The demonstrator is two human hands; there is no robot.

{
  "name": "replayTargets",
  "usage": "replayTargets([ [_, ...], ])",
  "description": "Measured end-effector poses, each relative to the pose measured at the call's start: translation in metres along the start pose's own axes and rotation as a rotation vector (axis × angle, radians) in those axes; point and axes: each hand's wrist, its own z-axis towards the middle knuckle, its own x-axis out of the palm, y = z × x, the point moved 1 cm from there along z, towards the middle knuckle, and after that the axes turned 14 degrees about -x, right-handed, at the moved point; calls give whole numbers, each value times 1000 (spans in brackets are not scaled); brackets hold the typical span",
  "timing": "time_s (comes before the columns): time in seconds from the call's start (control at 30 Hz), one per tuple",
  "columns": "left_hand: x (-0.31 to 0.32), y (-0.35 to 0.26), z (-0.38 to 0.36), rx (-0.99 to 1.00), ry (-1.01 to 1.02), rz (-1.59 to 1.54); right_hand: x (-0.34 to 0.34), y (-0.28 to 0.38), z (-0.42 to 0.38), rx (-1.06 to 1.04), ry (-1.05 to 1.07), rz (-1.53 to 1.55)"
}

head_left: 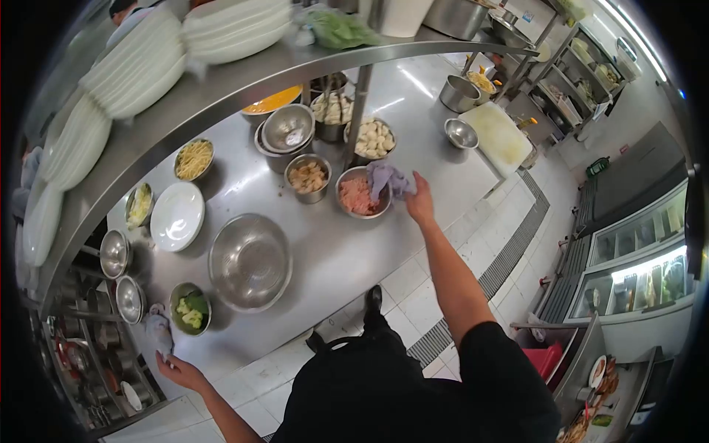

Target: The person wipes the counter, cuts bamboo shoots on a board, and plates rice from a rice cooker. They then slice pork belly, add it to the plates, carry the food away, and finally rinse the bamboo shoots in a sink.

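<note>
My right hand [419, 201] grips the edge of a crumpled purple cloth [388, 179], which overlaps the rim of a metal bowl of pink raw meat [357, 195]. Down at the lower left, my left hand [182, 371] is open, its fingers apart just below a grey cloth [158, 331] at the counter's edge. Close to that cloth stands a bowl of broccoli [190, 310]. A big steel bowl [250, 263] rests between my two hands. Behind the meat is a pot of pale chunks [374, 139], and to its left a pot of browned pieces [308, 179].
White plates [177, 217] and small metal bowls [115, 254] line the counter's left. A shelf [288, 74] with stacked dishes [136, 66] crosses above, its post [358, 111] rising behind the meat bowl. A cutting board [496, 136] lies at the right end, past a small bowl [461, 134].
</note>
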Motion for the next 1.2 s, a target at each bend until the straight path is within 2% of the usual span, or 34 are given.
replayTargets([
  [0.03, 4, -12, -25, 85, 69, -60, 10, -12, 13, -1, -7, 4],
  [0.07, 7, -24, -52, 172, 135, -120, 23, -24, 27, 137, 314, 64],
  [0.1, 9, -36, -79, 140, 237, -108, 34, -38, 41, 270, 636, 126],
  [0.13, 11, -47, -105, 115, 337, -97, 34, -42, 59, 263, 624, 141],
  [0.2, 6, -65, -155, 84, 415, 0, 9, -45, 78, 577, 215, 372],
  [0.23, 4, -61, -174, 46, 455, -46, 9, -72, 79, 581, 185, 364],
  [0.27, 8, -54, -192, 8, 511, -98, 8, -110, 77, 239, 143, 295],
  [0.3, 13, -45, -203, 68, 536, -65, -4, -143, 73, -89, 113, 205],
  [0.33, 22, -47, -212, 125, 545, -37, -22, -167, 81, -80, 87, 178],
  [0.4, 21, -132, -263, 98, 635, 14, -41, -205, 98, 925, -284, 600],
  [0.43, 27, -166, -282, 52, 716, 82, -46, -212, 117, 1039, -324, 461],
  [0.47, 50, -177, -289, 67, 714, 77, -42, -229, 131, 1041, -338, 471],
  [0.53, 100, -188, -303, 93, 975, -116, -26, -263, 144, 1036, -263, 585],
  [0.57, 119, -211, -315, 155, 1011, -99, -18, -276, 146, 1047, -280, 588],
  [0.63, 153, -267, -347, 202, 1155, -99, -11, -294, 147, 940, -362, 338],
  [0.67, 167, -293, -360, 187, 1257, -114, -18, -292, 143, 944, -372, 327],
  [0.73, 193, -341, -391, 174, 1399, -179, -38, -269, 142, 755, -186, 314],
  [0.77, 206, -372, -407, 167, 1402, -187, -65, -234, 139, 752, -55, 400],
  [0.8, 215, -403, -423, 166, 1524, -214, -100, -181, 139, 743, 92, 490],
  [0.83, 216, -420, -432, 151, 1612, -242, -129, -138, 136, 755, 311, 404],
  [0.87, 234, -406, -442, -137, 1663, -279, -128, -121, 113, 587, 370, 424],
  [0.9, 239, -415, -452, -197, 1713, -315, -141, -84, 107, 505, 550, 472],
  [0.93, 254, -396, -455, -37, 1681, -253, -154, -45, 108, 483, 771, 534],
  [0.97, 258, -383, -447, 42, 1611, -105, -157, -34, 89, 417, 788, 629],
  [1.0, 250, -382, -430, 164, 1643, 131, -159, -34, 73, 486, 871, 747],
  [1.03, 232, -384, -411, -46, 1770, -16, -150, -48, 41, 465, 635, 908],
  [1.07, 216, -374, -381, -111, 1661, -33, -147, -25, 44, 705, 472, 1171],
  [1.13, 183, -358, -331, 111, 1692, -405, -148, -23, 26, 672, 499, 932],
  [1.2, 117, -343, -242, -150, 1671, -332, -144, -23, -3, 752, 545, 686],
])
